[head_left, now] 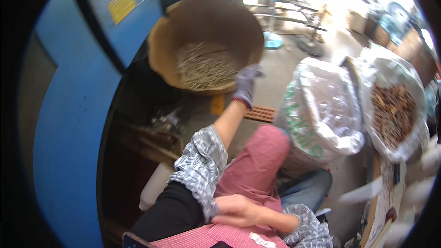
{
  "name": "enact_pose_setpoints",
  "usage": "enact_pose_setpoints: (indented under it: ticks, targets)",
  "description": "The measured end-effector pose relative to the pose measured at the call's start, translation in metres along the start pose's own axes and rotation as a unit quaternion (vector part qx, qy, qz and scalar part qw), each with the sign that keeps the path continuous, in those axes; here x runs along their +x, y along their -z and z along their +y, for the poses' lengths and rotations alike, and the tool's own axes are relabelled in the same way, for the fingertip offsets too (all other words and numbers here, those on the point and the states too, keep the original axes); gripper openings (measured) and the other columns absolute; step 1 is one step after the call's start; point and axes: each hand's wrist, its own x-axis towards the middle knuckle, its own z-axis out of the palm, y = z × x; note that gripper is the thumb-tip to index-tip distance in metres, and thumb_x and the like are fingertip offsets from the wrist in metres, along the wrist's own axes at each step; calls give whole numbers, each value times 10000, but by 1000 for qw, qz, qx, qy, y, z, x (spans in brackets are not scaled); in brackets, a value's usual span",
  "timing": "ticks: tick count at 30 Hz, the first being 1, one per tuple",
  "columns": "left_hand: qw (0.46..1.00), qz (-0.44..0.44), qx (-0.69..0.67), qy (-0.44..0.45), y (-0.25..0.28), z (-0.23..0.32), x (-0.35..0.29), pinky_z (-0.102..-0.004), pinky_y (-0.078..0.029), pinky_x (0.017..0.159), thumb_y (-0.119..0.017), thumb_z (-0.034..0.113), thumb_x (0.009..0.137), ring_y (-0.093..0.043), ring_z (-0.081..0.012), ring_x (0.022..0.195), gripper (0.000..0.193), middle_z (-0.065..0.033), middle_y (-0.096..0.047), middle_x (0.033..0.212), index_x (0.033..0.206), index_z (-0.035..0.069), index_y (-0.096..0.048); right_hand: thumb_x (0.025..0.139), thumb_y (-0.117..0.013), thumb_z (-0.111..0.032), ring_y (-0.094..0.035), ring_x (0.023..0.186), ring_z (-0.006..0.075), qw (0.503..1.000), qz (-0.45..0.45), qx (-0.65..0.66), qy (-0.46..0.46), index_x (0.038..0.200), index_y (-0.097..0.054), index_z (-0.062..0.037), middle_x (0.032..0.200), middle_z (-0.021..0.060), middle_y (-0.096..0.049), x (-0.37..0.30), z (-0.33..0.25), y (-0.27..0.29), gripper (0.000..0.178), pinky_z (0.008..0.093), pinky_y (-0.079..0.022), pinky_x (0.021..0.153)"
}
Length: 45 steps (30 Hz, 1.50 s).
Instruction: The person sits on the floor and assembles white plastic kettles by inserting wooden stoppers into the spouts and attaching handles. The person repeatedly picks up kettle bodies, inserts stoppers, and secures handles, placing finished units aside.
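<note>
My left arm reaches forward, its hand (245,84) in a grey-purple knit glove with a red cuff. That hand is beside the near right rim of a large brown drum (209,18), which holds many thin pale rods (204,68). Blur smears the gloved fingers, and no object shows in them. A grey-and-white patterned oversleeve (197,158) covers the left forearm below the bare wrist. My bare right hand (236,210) crosses my lap, with its fingers closed on the oversleeve's lower end near the left elbow. The fingertips are partly hidden by the cloth.
A blue machine panel (69,124) stands close on the left. To the right are a white sack with clear plastic (328,105) and a sack of brown metal-like pieces (392,115). A perforated red brick (260,113) lies on the floor. Farther off stands a blue fan (273,40).
</note>
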Motion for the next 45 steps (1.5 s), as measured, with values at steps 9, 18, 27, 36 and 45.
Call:
enact_pose_setpoints:
  ticks: [9,18,27,36,45]
  targets:
    - [862,-69,489,119,281,-211,-308,-432,-461,932,-601,186,783,-570,-319,1074,481,-133,-566,1191,1253,121,-525,928,-554,-16,-606,736,88,849,409,-27,-335,943,-637,2,822,43,-654,-133,57,47,86,217,-488,663]
    - [781,-313,507,188,357,-273,-381,-585,-416,950,-590,206,818,-494,-316,1246,800,-64,-209,1570,1506,243,-182,901,-599,1,-588,773,82,885,340,-131,-291,949,-637,40,828,27,-635,-37,56,58,72,217,-481,712]
    - [578,-430,542,432,415,-263,-401,-406,-441,996,-616,545,798,-558,-291,1183,536,-123,-591,1280,1185,176,-661,869,-631,-35,-632,741,149,906,245,-203,-280,982,-655,2,843,85,-669,-47,64,47,121,268,-503,680]
    - [850,-93,494,-157,315,3,-234,-380,-413,669,-742,384,706,-586,-234,731,237,-16,-591,745,718,182,-619,981,-514,-118,-642,774,136,910,280,120,-283,1244,-547,7,962,98,-668,-56,72,63,293,257,-537,691]
    - [729,-208,320,-568,181,154,-212,-399,-471,842,-689,244,668,-565,-227,1040,291,12,-607,1019,957,214,-710,937,-466,-547,-601,1019,215,817,419,376,130,1308,-449,-64,1142,87,-602,-95,-13,156,610,364,-491,872]
